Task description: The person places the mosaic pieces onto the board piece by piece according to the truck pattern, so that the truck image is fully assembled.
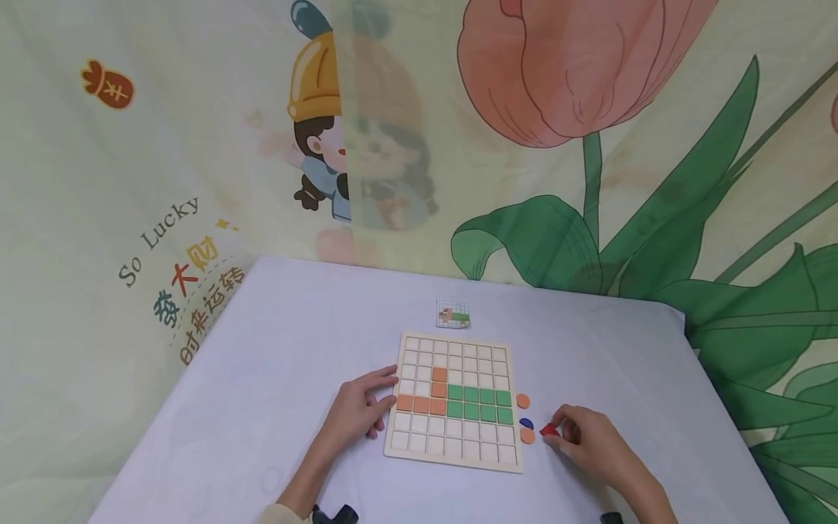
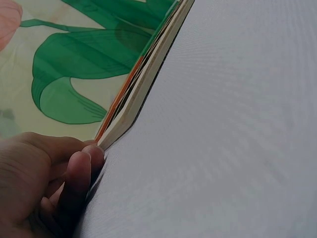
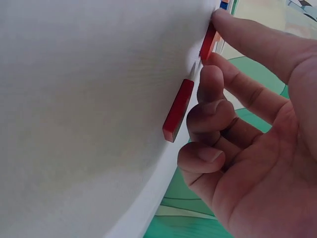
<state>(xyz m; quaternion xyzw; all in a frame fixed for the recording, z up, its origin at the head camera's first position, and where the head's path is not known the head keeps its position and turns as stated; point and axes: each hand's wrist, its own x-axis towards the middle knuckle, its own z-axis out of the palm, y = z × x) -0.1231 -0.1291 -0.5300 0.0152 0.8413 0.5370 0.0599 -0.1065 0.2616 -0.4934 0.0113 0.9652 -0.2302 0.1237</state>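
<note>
My right hand (image 1: 585, 440) pinches a small red piece (image 3: 209, 42) between thumb and index finger, just right of the board. A second red piece (image 3: 178, 111) lies on the white cloth under the curled other fingers, in the right wrist view. The pale wooden grid board (image 1: 454, 445) lies flat; orange squares (image 1: 422, 405) fill cells at its left and middle, and two rows of green squares (image 1: 479, 403) run to its right edge. My left hand (image 1: 356, 409) rests its fingertips and thumb against the board's left edge.
Beside the board's right edge lie two orange discs (image 1: 523, 401) and a dark blue half disc (image 1: 527, 423). Behind the board is a small picture card (image 1: 453, 314) with a coloured grid pattern. A printed curtain (image 1: 406, 145) hangs behind the white-covered table (image 1: 262, 349).
</note>
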